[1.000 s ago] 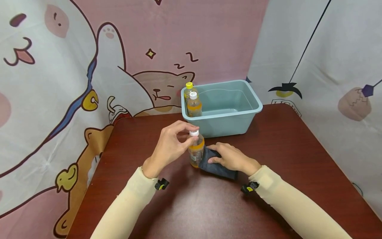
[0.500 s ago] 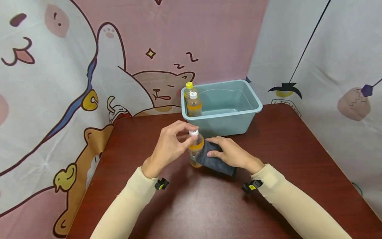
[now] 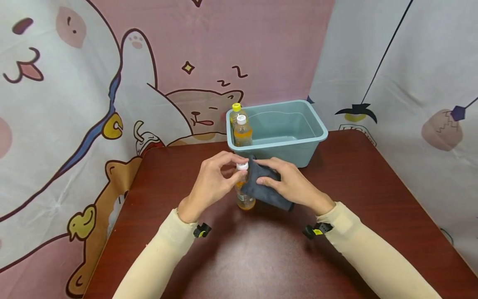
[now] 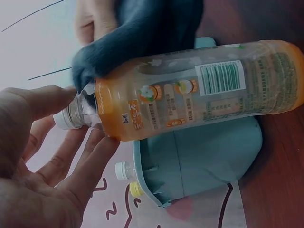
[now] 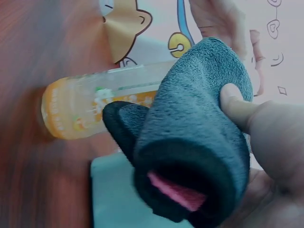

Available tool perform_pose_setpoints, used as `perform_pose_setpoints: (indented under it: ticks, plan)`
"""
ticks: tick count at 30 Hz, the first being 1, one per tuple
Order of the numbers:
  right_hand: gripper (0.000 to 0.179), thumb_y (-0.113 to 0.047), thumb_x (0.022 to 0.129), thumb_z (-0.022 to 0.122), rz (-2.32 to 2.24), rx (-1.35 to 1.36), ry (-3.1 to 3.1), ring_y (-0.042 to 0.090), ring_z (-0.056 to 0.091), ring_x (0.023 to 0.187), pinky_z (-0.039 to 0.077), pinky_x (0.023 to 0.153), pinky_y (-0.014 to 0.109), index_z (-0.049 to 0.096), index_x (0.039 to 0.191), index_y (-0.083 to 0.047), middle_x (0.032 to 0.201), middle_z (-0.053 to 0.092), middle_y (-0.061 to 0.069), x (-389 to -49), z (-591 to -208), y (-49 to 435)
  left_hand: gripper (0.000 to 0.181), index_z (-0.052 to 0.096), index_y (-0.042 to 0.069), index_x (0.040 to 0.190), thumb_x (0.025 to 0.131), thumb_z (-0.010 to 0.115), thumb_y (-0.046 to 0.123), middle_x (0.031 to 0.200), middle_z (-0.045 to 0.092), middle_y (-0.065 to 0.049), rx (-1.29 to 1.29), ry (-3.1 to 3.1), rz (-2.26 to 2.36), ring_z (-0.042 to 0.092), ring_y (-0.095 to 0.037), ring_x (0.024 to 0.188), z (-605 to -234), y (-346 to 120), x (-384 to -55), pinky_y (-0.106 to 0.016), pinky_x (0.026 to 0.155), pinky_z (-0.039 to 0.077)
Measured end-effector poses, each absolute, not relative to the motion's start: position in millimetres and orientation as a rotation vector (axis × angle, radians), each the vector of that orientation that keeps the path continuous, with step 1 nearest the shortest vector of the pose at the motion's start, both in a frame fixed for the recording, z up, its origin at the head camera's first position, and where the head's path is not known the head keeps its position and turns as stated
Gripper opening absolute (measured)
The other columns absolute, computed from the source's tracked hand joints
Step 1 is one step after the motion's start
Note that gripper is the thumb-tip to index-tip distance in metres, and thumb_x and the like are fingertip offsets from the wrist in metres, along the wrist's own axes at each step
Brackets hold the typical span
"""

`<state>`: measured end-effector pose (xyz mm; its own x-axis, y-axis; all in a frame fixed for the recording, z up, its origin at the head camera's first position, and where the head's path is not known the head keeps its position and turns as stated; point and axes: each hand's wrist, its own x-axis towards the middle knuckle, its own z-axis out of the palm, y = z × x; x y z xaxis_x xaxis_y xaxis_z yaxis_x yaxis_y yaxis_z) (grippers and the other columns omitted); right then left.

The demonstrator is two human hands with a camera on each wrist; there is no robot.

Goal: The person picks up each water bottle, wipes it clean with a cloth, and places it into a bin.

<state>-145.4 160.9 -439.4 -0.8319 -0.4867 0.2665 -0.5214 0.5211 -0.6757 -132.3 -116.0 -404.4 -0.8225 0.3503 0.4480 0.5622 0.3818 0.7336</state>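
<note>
A clear plastic bottle (image 4: 180, 90) with orange label bands and a white cap (image 3: 242, 166) stands upright on the table. My left hand (image 3: 213, 176) pinches it by the cap between thumb and fingers. A folded dark grey cloth (image 3: 267, 189) is gripped in my right hand (image 3: 293, 180), thumb on the near side. The cloth lies against the right side of the bottle's upper part and covers some of it. In the right wrist view the cloth (image 5: 190, 128) shows a pink patch inside its fold.
Just behind the bottle sits a light blue plastic bin (image 3: 278, 155). In its left end stand a white-capped bottle (image 3: 243, 135) and a yellow-capped bottle (image 3: 236, 109). The brown table (image 3: 373, 199) meets a cartoon-printed cloth wall at the back.
My right hand has slid the cloth upward along the bottle, from its lower side to near the cap. The left hand has kept its place on the cap.
</note>
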Motion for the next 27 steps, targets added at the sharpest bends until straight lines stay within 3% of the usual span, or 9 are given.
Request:
perform_pose_setpoints:
  ticks: [4, 12, 15, 19, 22, 27]
  plan:
    - [0.058, -0.033, 0.109, 0.086, 1.236, 0.896, -2.65, 0.019, 0.065, 0.101, 0.052, 0.082, 0.034, 0.07, 0.163, -0.021, 0.129, 0.077, 0.003, -144, -433, 159, 0.027, 0.087, 0.015, 0.128, 0.102, 0.091, 0.009, 0.123, 0.08, 0.0, -0.815, -2.431, -1.391, 0.08, -0.015, 0.109, -404, -116, -132, -0.04, 0.101, 0.071]
    - [0.056, -0.033, 0.11, 0.083, 1.27, 0.893, -2.688, 0.019, 0.063, 0.098, 0.051, 0.079, 0.032, 0.07, 0.163, -0.021, 0.124, 0.076, 0.003, -147, -439, 159, 0.028, 0.087, 0.014, 0.129, 0.102, 0.091, 0.008, 0.123, 0.08, -0.001, -0.81, -2.441, -1.388, 0.081, -0.016, 0.111, -404, -115, -131, -0.042, 0.102, 0.071]
    - [0.058, -0.035, 0.11, 0.083, 1.265, 0.881, -2.729, 0.02, 0.064, 0.1, 0.052, 0.082, 0.036, 0.068, 0.164, -0.022, 0.124, 0.076, 0.003, -147, -442, 160, 0.029, 0.087, 0.013, 0.129, 0.101, 0.092, 0.006, 0.123, 0.08, -0.001, -0.808, -2.439, -1.393, 0.081, -0.016, 0.113, -404, -115, -131, -0.041, 0.102, 0.071]
    - [0.059, -0.032, 0.109, 0.085, 1.222, 0.877, -2.775, 0.024, 0.072, 0.115, 0.058, 0.095, 0.044, 0.068, 0.164, -0.017, 0.135, 0.079, 0.005, -147, -447, 159, 0.03, 0.086, 0.011, 0.129, 0.1, 0.093, 0.004, 0.123, 0.081, 0.0, -0.805, -2.435, -1.394, 0.082, -0.016, 0.116, -404, -116, -131, -0.036, 0.101, 0.07]
    - [0.06, -0.027, 0.108, 0.086, 1.181, 0.903, -2.805, 0.027, 0.076, 0.129, 0.062, 0.106, 0.051, 0.068, 0.162, -0.012, 0.143, 0.079, 0.009, -149, -456, 159, 0.03, 0.086, 0.01, 0.128, 0.1, 0.092, 0.003, 0.124, 0.081, -0.001, -0.81, -2.429, -1.404, 0.082, -0.016, 0.116, -404, -116, -132, -0.038, 0.1, 0.071]
    - [0.059, -0.026, 0.108, 0.087, 1.076, 0.983, -2.894, 0.029, 0.077, 0.131, 0.064, 0.109, 0.053, 0.068, 0.16, -0.006, 0.143, 0.08, 0.011, -151, -478, 159, 0.029, 0.086, 0.014, 0.127, 0.101, 0.092, 0.004, 0.124, 0.08, 0.0, -0.807, -2.428, -1.431, 0.082, -0.017, 0.117, -404, -115, -130, -0.044, 0.1, 0.072]
